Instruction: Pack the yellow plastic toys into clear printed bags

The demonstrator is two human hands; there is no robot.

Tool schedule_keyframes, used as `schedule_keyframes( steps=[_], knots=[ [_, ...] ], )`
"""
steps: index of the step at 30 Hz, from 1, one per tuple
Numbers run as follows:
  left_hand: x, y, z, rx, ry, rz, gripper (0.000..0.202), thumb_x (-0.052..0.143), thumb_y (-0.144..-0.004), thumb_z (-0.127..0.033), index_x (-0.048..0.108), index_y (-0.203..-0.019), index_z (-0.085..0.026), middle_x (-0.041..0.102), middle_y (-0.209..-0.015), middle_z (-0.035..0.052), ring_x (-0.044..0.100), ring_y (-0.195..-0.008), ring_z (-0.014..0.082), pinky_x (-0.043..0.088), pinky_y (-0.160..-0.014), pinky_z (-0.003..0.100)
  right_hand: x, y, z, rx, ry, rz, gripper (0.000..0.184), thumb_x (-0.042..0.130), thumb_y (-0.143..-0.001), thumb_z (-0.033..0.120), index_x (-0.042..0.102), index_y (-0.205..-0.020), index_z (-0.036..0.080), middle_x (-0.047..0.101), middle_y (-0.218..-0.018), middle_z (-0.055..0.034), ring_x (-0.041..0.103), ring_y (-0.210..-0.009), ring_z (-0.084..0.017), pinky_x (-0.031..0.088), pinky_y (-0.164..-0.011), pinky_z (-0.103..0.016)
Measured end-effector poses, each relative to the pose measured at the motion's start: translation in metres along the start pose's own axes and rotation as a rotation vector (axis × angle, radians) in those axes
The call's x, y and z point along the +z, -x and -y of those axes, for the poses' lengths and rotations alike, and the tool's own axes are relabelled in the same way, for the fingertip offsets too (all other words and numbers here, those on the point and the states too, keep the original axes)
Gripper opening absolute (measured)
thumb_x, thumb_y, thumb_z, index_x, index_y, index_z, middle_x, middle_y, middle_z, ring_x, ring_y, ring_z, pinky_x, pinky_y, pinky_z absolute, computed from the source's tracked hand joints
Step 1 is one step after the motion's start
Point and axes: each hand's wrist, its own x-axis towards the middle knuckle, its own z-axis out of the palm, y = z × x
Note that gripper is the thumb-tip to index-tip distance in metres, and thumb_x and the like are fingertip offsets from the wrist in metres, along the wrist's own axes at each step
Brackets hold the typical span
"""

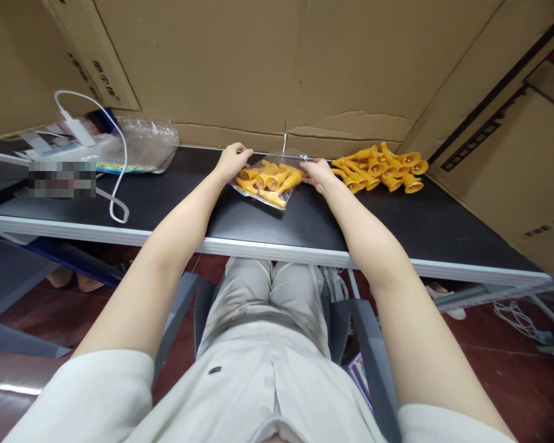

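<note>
The clear bag (292, 192) with yellow horn-shaped pieces (270, 179) lies on the bench (277, 227) between two hands. The left hand (233, 161) pinches its left side; the right hand (319, 175) is at the opposite edge, its grip I cannot tell.

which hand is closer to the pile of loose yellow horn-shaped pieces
Right. The right hand is just left of the pile; the left hand is farther off, across the clear bag.

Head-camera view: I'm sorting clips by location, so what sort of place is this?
Likely a workshop workstation: a long, silver-edged black table, tall brown cardboard panels behind it, and a pile of yellow, horn-shaped plastic pieces.
</note>
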Motion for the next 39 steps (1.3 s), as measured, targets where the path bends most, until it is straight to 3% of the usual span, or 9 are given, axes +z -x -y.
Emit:
schedule_keyframes(
  steps=[2,5,8,12,18,23,32,39],
  knots=[
    [-0.002,-0.001,0.0,-0.152,0.044,-0.023,0.032,0.063,-0.096,-0.029,0.066,-0.126,-0.018,0.071,-0.115,0.0137,0.078,-0.109,0.0365,0.059,-0.093,0.046,0.002,0.001,-0.001,0.035,-0.043,0.028,0.015,0.06,-0.098,0.007,0.052,-0.099,0.021,0.062,-0.089,-0.0007,0.062,-0.07,-0.011,0.056,-0.067,-0.022],
    [-0.002,0.0,-0.001,-0.262,0.049,0.082,0.035,0.06,-0.099,-0.031,0.063,-0.131,-0.017,0.076,-0.1,0.014,0.081,-0.092,0.0347,0.062,-0.087,0.046,-0.001,0.003,-0.001,0.068,-0.061,0.064,0.019,0.058,-0.1,0.006,0.053,-0.088,0.02,0.061,-0.076,0.0008,0.059,-0.063,-0.01,0.053,-0.063,-0.02],
    [-0.001,0.004,-0.001,-0.273,-0.014,0.162,0.029,0.062,-0.099,-0.035,0.068,-0.118,-0.014,0.075,-0.077,0.0126,0.08,-0.084,0.034,0.062,-0.086,0.046,-0.004,0.007,0.0,0.08,-0.084,0.117,0.024,0.058,-0.1,0.002,0.056,-0.082,0.017,0.062,-0.073,-0.0006,0.061,-0.062,-0.009,0.054,-0.066,-0.019],
    [0.001,0.006,0.003,-0.225,-0.12,0.151,0.021,0.072,-0.094,-0.037,0.071,-0.093,-0.016,0.067,-0.06,0.0101,0.078,-0.084,0.035,0.062,-0.088,0.048,-0.004,0.014,0.002,0.077,-0.103,0.167,0.028,0.059,-0.098,-0.003,0.06,-0.077,0.014,0.064,-0.07,-0.0011,0.063,-0.062,-0.009,0.055,-0.067,-0.021],
    [0.0,-0.003,0.013,-0.163,-0.031,0.045,0.013,0.081,-0.081,-0.02,0.069,-0.08,-0.02,0.066,-0.065,0.0068,0.077,-0.102,0.0365,0.061,-0.101,0.049,-0.003,0.02,0.003,0.069,-0.102,0.265,0.026,0.062,-0.097,-0.005,0.065,-0.078,0.013,0.068,-0.069,-0.0013,0.064,-0.063,-0.008,0.054,-0.066,-0.02],
    [0.0,-0.005,0.011,-0.223,0.181,0.031,0.017,0.068,-0.075,-0.002,0.064,-0.073,-0.019,0.068,-0.068,0.0062,0.078,-0.102,0.031,0.061,-0.102,0.045,-0.004,0.025,0.007,0.085,-0.086,0.249,0.031,0.057,-0.097,-0.007,0.062,-0.075,0.014,0.067,-0.068,-0.0013,0.063,-0.059,-0.008,0.053,-0.065,-0.021],
    [-0.011,0.001,0.005,-0.283,0.304,0.122,0.023,0.066,-0.074,0.003,0.071,-0.085,-0.017,0.074,-0.076,0.0036,0.077,-0.083,0.0172,0.062,-0.096,0.035,-0.01,0.014,0.004,0.102,-0.118,0.296,0.029,0.05,-0.087,-0.008,0.069,-0.087,0.014,0.071,-0.073,-0.0041,0.066,-0.063,-0.012,0.056,-0.068,-0.023],
    [-0.009,0.003,0.004,-0.249,0.194,0.095,0.022,0.062,-0.062,0.005,0.061,-0.06,-0.016,0.07,-0.07,0.0062,0.077,-0.083,0.0214,0.062,-0.097,0.04,-0.011,0.014,0.002,-0.013,0.008,0.303,0.03,0.051,-0.077,-0.011,0.061,-0.067,0.016,0.063,-0.06,-0.0001,0.058,-0.057,-0.009,0.055,-0.069,-0.023]
  ],
)
